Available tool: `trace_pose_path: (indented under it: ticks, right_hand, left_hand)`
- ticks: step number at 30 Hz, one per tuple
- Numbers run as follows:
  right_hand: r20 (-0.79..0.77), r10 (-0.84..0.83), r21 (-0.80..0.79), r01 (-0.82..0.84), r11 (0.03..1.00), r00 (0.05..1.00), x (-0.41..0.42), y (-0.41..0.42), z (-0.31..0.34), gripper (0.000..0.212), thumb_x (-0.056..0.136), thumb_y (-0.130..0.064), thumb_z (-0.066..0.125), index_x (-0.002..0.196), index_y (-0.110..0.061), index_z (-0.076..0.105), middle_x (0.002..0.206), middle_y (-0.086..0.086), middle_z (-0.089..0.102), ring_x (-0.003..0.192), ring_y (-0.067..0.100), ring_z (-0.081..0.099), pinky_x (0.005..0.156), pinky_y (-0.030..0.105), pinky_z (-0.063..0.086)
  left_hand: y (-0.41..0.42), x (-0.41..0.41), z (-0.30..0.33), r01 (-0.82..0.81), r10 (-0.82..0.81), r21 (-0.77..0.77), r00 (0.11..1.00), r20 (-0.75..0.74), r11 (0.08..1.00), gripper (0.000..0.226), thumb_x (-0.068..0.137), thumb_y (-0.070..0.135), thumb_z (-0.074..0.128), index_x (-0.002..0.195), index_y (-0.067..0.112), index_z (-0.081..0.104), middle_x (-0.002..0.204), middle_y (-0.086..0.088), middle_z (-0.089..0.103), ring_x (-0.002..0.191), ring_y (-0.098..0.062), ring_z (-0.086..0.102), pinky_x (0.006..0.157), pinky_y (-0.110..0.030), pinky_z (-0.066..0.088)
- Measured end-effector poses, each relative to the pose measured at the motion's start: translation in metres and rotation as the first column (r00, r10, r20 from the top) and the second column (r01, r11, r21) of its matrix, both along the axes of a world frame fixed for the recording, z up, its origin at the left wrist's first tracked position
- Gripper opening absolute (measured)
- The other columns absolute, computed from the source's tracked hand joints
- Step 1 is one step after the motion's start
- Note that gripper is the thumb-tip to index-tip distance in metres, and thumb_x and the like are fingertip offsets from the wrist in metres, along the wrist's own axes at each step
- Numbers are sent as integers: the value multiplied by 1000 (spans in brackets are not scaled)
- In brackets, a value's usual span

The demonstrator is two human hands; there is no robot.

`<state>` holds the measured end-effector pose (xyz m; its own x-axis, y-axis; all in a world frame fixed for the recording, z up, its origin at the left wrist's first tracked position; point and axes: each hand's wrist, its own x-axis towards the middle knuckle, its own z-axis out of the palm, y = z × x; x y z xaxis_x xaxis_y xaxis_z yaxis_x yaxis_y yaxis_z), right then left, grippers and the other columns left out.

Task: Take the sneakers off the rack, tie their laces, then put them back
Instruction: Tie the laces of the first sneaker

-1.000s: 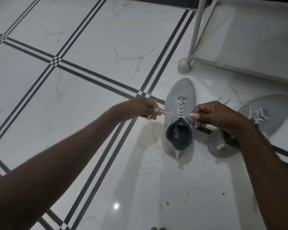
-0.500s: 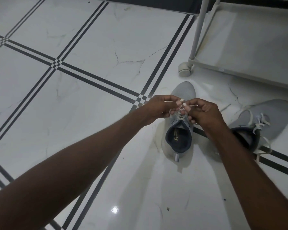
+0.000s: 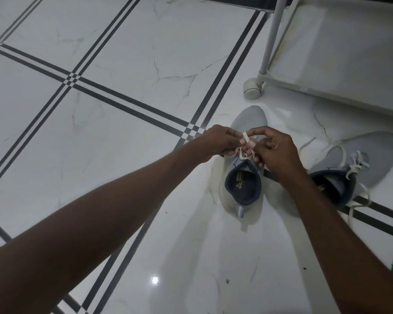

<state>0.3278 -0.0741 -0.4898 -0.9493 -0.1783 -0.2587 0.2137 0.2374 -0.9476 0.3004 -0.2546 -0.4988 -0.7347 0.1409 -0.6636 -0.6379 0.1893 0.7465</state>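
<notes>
Two grey sneakers with dark blue linings stand on the white tiled floor. The nearer sneaker (image 3: 247, 123) points away from me, its tongue hidden under my hands. Over it, my left hand (image 3: 216, 141) and my right hand (image 3: 275, 150) meet, each pinching part of its white lace (image 3: 245, 146), which is looped between the fingertips. The second sneaker (image 3: 368, 159) lies to the right, angled toward the rack, its white laces loose and one end trailing on the floor.
A white shoe rack (image 3: 340, 53) on castors stands at the upper right; its wheel (image 3: 252, 89) is just beyond the nearer sneaker's toe. Dark stripe lines cross the glossy floor (image 3: 100, 132).
My hands, which held the lace ends pulled apart to either side, have come together over the sneaker's tongue and now work a loop of lace between the fingertips.
</notes>
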Motion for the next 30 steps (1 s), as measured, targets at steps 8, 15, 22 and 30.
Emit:
trace_pose_path:
  ticks: [8,15,22,30]
  right_hand:
    - [-13,95,33,-94,995,995,-5,5,4,34,92,2,57,109,-25,68,80,9,72,55,17,60,49,29,50]
    - [85,99,-33,-96,995,992,-7,9,-3,22,91,-3,63,111,-13,61,58,-2,67,50,11,55,45,23,46]
    - [254,59,-81,-40,996,965,-10,12,-12,23,89,2,64,105,-11,54,60,5,62,45,10,50,46,24,43]
    - [314,33,-102,-1,995,949,-16,11,-10,11,92,0,57,100,-6,62,66,10,61,53,17,55,49,26,48]
  left_hand:
    - [2,2,1,20,-42,233,995,86,972,8,93,9,63,89,12,69,84,-6,71,73,-12,60,76,-26,49]
    - [6,10,3,25,-51,273,995,87,962,14,94,22,64,103,14,70,77,3,65,71,-8,55,69,-23,41]
    - [8,10,18,223,-237,-82,942,-239,971,19,94,21,63,105,9,72,78,0,68,69,-9,57,64,-23,46]
    - [19,24,19,90,-645,-725,540,-541,683,18,78,29,63,85,17,75,79,-3,72,71,-24,65,62,-34,48]
